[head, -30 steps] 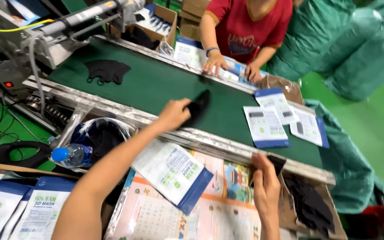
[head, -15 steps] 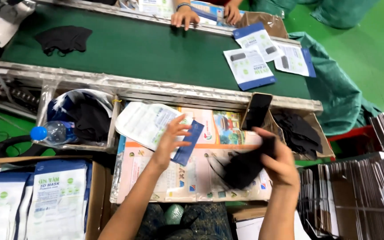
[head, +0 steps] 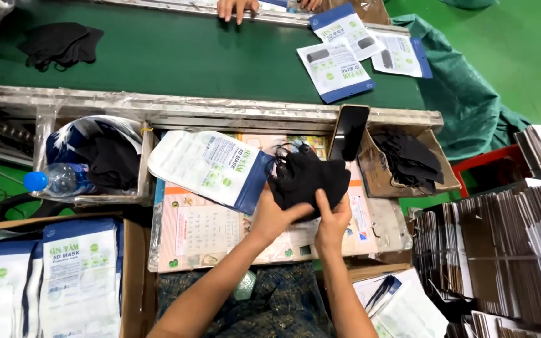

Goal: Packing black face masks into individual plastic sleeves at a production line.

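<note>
Black masks (head: 308,178) sit bunched between both hands, left (head: 275,216) and right (head: 332,222) gripping them.

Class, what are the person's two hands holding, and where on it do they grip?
Both the left hand and right hand grip a bunch of black masks at its lower edge.

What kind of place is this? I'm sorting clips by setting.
Likely a mask packing line in a factory. Both hands hold black masks beside a green conveyor belt, with printed pouches and a box of masks close by.
</note>
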